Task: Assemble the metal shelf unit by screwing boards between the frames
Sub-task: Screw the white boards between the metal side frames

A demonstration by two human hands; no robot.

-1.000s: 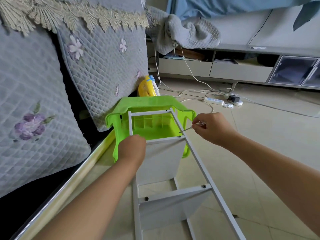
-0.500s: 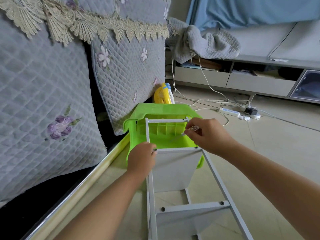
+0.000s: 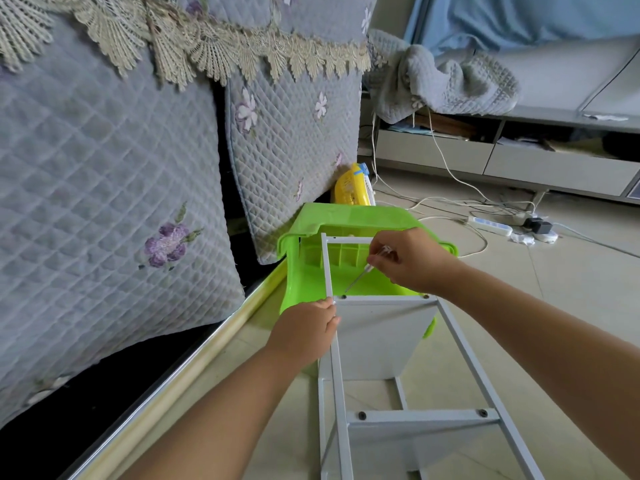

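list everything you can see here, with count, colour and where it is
metal frame: one, white, lying across the floor, far end on the stool
boards: two, white, set between the frame rails
screws: four showing, dark, in the crossbars
screwdriver: one, thin, silver shaft, tip at the upper crossbar's left screw
stool: one, green plastic, under the frame's far end
cushions: two, grey quilted, floral, left
basket: one, yellow, behind the stool
blanket: one, grey, on the low cabinet
power strip: one, white, floor right
left hand: one, grips the left rail
right hand: one, holds the screwdriver
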